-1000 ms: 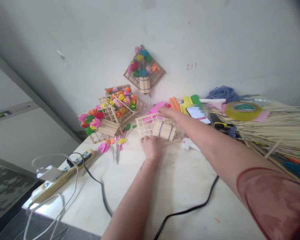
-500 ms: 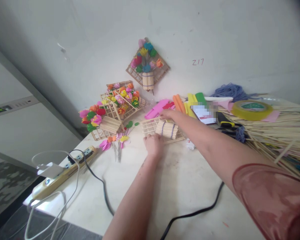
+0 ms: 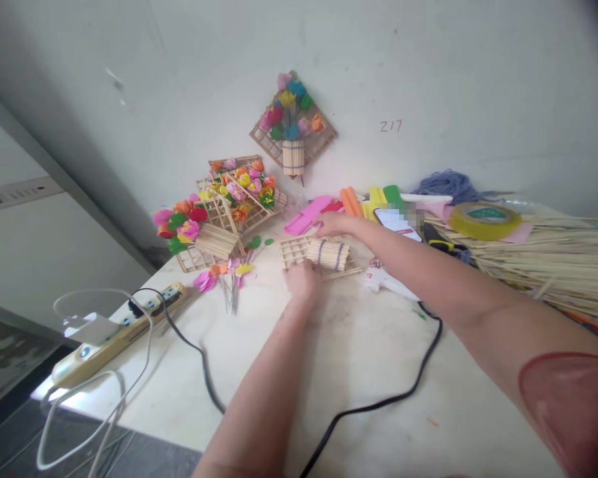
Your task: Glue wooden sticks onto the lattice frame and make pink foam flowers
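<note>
A small wooden lattice (image 3: 295,251) lies flat on the table, with a bundle of short sticks (image 3: 327,254), tied by two purple cords, on its right part. My left hand (image 3: 303,279) is closed on the near edge of the lattice. At the far edge my right hand (image 3: 331,224) has its fingers bent down onto the lattice, close to the pink crepe paper (image 3: 309,216). The fingertips of both hands are partly hidden. A white glue gun (image 3: 391,285) with a black cord lies under my right forearm.
Finished flower lattices (image 3: 216,239) are stacked at the left, and loose petals with wire stems (image 3: 229,282) lie before them. A power strip (image 3: 119,332) runs along the left edge. Yellow tape (image 3: 486,221), a phone (image 3: 398,226) and many thin sticks (image 3: 543,255) are at the right.
The view has shifted slightly, and my right forearm now uncovers more of the white glue gun. Both hands remain at the lattice, which has hardly moved.
</note>
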Demonstrator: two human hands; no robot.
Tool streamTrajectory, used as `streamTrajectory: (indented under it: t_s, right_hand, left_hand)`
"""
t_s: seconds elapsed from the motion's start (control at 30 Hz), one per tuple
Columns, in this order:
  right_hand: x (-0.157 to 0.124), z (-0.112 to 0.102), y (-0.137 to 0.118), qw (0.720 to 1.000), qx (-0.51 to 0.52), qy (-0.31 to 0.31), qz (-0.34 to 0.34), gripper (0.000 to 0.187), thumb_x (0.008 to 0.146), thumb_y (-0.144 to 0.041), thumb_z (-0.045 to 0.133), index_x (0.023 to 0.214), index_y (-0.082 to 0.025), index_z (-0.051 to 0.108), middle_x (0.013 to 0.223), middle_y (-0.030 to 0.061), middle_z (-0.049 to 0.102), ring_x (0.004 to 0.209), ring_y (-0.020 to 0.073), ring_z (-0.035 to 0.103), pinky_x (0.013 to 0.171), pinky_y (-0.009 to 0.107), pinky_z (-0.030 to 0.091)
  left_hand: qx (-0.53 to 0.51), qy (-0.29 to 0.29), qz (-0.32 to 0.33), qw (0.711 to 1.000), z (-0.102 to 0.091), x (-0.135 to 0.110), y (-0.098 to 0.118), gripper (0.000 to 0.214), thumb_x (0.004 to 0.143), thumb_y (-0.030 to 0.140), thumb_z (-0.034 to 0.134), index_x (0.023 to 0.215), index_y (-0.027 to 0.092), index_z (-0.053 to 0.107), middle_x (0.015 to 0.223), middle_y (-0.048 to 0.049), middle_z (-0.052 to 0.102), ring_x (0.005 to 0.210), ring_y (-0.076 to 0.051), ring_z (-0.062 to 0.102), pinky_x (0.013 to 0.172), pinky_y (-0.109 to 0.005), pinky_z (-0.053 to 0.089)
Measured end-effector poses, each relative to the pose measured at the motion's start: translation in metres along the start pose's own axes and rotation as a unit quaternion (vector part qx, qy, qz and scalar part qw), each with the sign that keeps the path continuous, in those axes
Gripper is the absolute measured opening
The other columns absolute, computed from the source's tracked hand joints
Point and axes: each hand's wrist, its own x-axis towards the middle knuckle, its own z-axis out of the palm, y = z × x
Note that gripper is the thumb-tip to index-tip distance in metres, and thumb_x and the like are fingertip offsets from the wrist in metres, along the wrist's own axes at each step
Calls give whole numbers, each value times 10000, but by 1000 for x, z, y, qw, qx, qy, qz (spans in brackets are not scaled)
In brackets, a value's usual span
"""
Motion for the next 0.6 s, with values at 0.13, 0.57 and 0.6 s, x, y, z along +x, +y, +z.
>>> streamTrajectory:
  t_s: [0.13,0.57,0.6]
  right_hand:
    - [-32,0,-16,999,-27,-35,-12,482,662,-425,617,1066,-164,642,1064,92,650,942,244,599,724,263,452]
    - [-45,14,-14,999,-17,16,35,625,649,-367,584,1251,-210,516,1211,82,582,1044,254,561,797,289,441]
    - [-45,12,-13,999,-12,19,38,637,653,-364,579,1267,-215,499,1230,76,568,1060,252,552,808,287,438]
  left_hand:
    - [6,-1,-1,1000,-1,0,1,202,745,276,490,784,222,680,807,-58,682,914,-214,557,821,-356,333]
    - [3,-16,-7,1000,1,2,0,204,747,283,491,819,232,675,834,-62,679,946,-219,550,844,-364,327]
    - [3,-14,-4,1000,0,2,0,205,748,282,488,812,234,677,831,-60,679,938,-218,551,843,-365,327]
